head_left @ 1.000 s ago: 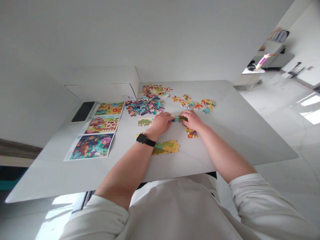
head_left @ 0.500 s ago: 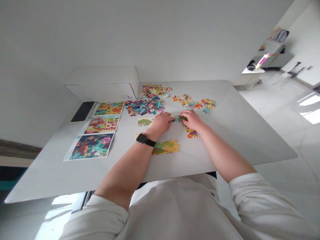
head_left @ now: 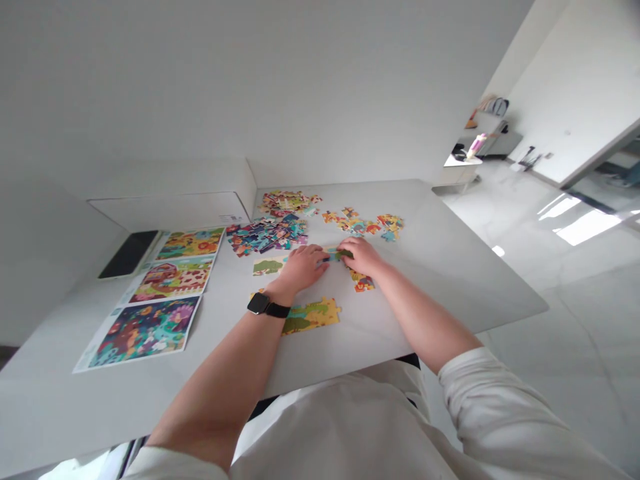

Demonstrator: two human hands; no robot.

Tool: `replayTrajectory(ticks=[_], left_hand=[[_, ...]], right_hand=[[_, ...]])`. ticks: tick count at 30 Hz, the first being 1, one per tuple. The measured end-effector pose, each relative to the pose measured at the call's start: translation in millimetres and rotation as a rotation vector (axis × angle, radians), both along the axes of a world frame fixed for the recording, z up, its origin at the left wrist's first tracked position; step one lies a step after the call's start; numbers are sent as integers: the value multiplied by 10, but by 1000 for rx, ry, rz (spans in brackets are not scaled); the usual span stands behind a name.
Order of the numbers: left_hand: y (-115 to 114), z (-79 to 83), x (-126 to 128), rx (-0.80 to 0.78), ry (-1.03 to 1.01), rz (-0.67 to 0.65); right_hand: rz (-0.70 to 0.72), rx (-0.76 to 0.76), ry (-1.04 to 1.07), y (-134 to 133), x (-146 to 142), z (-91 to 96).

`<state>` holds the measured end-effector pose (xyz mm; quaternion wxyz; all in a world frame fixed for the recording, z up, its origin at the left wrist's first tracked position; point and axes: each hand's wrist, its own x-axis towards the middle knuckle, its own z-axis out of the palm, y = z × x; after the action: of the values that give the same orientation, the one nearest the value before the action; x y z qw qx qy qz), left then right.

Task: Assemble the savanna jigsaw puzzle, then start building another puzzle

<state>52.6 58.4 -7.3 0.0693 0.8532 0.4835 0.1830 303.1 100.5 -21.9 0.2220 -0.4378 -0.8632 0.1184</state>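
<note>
Both my hands rest on the white table (head_left: 450, 280) and meet over a small green and blue puzzle piece (head_left: 335, 254). My left hand (head_left: 301, 265), with a black watch (head_left: 263, 305) on the wrist, has its fingers curled onto the piece. My right hand (head_left: 361, 256) pinches the same piece from the right. A joined yellow and green puzzle strip (head_left: 311, 315) lies near my left wrist. A green-tree section (head_left: 267, 267) lies to the left of my hands, and a small orange piece (head_left: 363, 283) sits under my right wrist.
Loose piece heaps lie behind my hands: dark blue (head_left: 265, 235), pale mixed (head_left: 287, 200), orange (head_left: 365, 224). Three picture sheets (head_left: 173, 280) run down the left side beside a black phone (head_left: 129, 253). A white box (head_left: 175, 200) stands at the back left.
The view has swung, so everything sits lower and further left in the picture. Both hands stay together on the same piece and nothing on the table has moved.
</note>
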Motion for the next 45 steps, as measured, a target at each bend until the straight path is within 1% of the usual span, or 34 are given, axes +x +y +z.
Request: replayTrajectory(ticks=[1,3,5,7,9,11,12,14,16,18,21,23,25,28,31,34,38,45], left_hand=[[0,56,-18,11,-34,1],[-18,242,-80,52,-148,-1],[-66,508,-180,92,-275,7],[-139,792,-310,124,-370,57],[-222,1021,-457,127,-441,96],[-299,1139,-602,89,-471,138],[-334,1150,-668,70,-449,164],[-396,1087,-786,23,-379,209],[-448,946,-882,-28,-321,256],[-487,783,-961,-73,-264,288],[-509,596,-1044,-105,-187,343],[-502,534,-1069,-106,-154,346],[-491,511,-1072,-97,-144,327],[-488,507,-1054,-80,-135,304],[-500,501,-1042,-72,-115,303],[-508,482,-1053,-58,-104,311],[-496,453,-1079,-40,-107,316],[-498,466,-1072,-51,-90,310]], right_hand=[[7,-9,8,-3,2,17],[12,-23,32,-14,6,55],[17,-33,53,-29,10,100],[17,-36,68,-47,16,149],[14,-34,73,-65,25,190],[13,-31,76,-80,37,211],[17,-28,78,-83,46,211],[13,-12,87,-78,74,197],[-33,18,97,-51,142,178],[-131,49,97,1,284,168],[-360,88,70,105,662,164],[-543,101,30,168,966,149],[-669,53,-34,212,1227,121],[-731,-58,-146,239,1428,76],[-701,-156,-196,234,1438,68],[-678,-173,-165,220,1395,99],[-737,-144,-162,200,1322,154],[-809,-221,-257,136,1166,232]])
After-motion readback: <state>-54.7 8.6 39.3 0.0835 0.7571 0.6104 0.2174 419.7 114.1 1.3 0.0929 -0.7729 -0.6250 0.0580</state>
